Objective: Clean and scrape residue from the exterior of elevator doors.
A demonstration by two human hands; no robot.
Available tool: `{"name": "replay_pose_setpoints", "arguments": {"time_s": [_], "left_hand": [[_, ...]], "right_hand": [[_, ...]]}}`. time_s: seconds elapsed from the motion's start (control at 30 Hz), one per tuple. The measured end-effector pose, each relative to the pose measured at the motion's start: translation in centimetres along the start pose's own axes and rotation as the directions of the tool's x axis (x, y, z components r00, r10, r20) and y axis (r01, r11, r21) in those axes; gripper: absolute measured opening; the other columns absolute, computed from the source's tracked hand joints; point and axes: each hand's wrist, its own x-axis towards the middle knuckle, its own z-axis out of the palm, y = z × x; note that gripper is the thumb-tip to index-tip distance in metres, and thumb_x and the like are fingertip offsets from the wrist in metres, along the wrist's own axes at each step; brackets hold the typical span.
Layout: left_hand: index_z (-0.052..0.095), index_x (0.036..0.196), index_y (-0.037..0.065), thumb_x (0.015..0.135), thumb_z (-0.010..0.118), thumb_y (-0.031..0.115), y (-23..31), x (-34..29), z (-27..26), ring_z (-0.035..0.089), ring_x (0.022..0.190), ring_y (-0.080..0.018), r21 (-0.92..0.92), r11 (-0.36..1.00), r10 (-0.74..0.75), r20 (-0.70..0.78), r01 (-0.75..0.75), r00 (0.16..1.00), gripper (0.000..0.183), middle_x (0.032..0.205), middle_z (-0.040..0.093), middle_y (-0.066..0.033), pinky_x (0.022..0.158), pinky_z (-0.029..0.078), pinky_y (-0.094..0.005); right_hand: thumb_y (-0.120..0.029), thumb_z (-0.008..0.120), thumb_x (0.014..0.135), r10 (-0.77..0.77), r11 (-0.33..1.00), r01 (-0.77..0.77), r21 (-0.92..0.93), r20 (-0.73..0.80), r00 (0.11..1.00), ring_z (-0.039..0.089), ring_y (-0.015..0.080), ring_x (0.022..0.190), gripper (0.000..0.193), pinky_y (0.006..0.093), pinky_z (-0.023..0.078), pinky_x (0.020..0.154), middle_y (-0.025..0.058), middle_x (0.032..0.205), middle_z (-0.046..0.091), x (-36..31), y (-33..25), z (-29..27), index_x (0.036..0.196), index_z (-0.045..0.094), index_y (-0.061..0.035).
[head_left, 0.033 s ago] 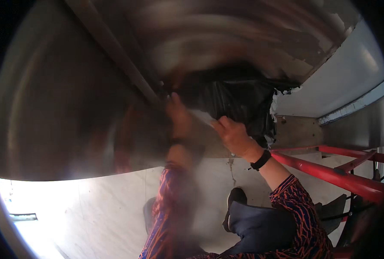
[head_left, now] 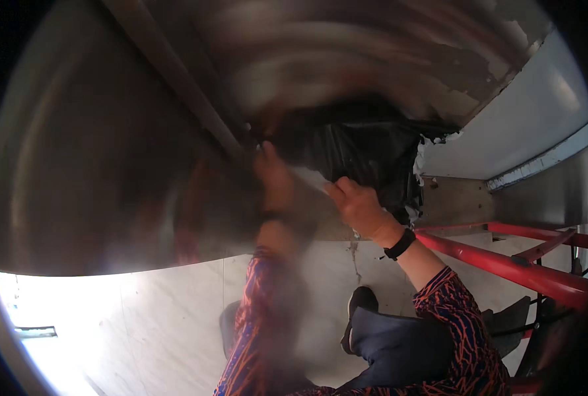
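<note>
My right hand (head_left: pixel 363 208), with a black band on its wrist, has its fingers closed on the end of a pale thin strip (head_left: pixel 311 177). Just beyond the knuckles lies crumpled black plastic sheeting (head_left: pixel 360 155) with ragged white edges. To the left, my left hand (head_left: pixel 273 175) reaches up to where a metal bar (head_left: pixel 175 76) ends beside the sheeting. Its fingertips are dim and smeared, so what they touch or hold cannot be made out.
Shiny dark metal panels (head_left: pixel 89 152) curve along the left and top. A white panel (head_left: pixel 515 122) stands at the right, above a red metal frame (head_left: pixel 505 257). My shoe (head_left: pixel 361 302) rests on the pale floor (head_left: pixel 168 307).
</note>
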Motion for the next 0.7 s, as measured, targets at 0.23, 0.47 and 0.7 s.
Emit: {"name": "replay_pose_setpoints", "arguments": {"time_s": [0.23, 0.47, 0.7], "left_hand": [[0.059, 0.092, -0.008, 0.091, 0.052, 0.029, -1.6, 0.5, -1.0, 0.050, 0.071, -0.0212, 0.454, 0.889, 0.114, -0.081, -0.065, 0.990, 0.038, 0.084, 0.060, -0.0089, 0.060, 0.041, -0.0378], [0.053, 0.115, 0.000, 0.091, 0.054, 0.033, -2.4, 0.5, -2.5, 0.056, 0.081, -0.0244, 0.375, 0.906, 0.169, 0.110, -0.198, 0.979, 0.041, 0.097, 0.059, -0.0107, 0.069, 0.048, -0.0395], [0.048, 0.124, 0.000, 0.086, 0.059, 0.044, 0.9, -0.1, -1.0, 0.055, 0.096, -0.0263, 0.770, 0.554, 0.249, 0.209, -0.316, 0.946, 0.059, 0.111, 0.057, -0.0127, 0.078, 0.048, -0.0365]], "right_hand": [[-0.001, 0.057, 0.070, 0.010, 1.000, -0.009, 0.028, -0.045, 0.999, 0.058, 0.0201, 0.065, 0.033, 0.0311, 0.048, 0.053, 0.0062, 0.079, 0.047, 0.0, 0.0, 0.2, 0.103, 0.058, -0.0056], [-0.002, 0.057, 0.070, -0.008, 1.000, 0.008, 0.004, -0.031, 0.999, 0.057, 0.0209, 0.066, 0.031, 0.0315, 0.048, 0.054, 0.0061, 0.080, 0.049, -0.1, 0.6, 0.4, 0.101, 0.059, -0.0063], [-0.001, 0.056, 0.071, 0.021, 1.000, -0.021, 0.006, 0.027, 0.999, 0.057, 0.0227, 0.068, 0.034, 0.0326, 0.048, 0.054, 0.0068, 0.081, 0.049, -0.8, 1.2, 0.6, 0.104, 0.057, -0.0073]]}}
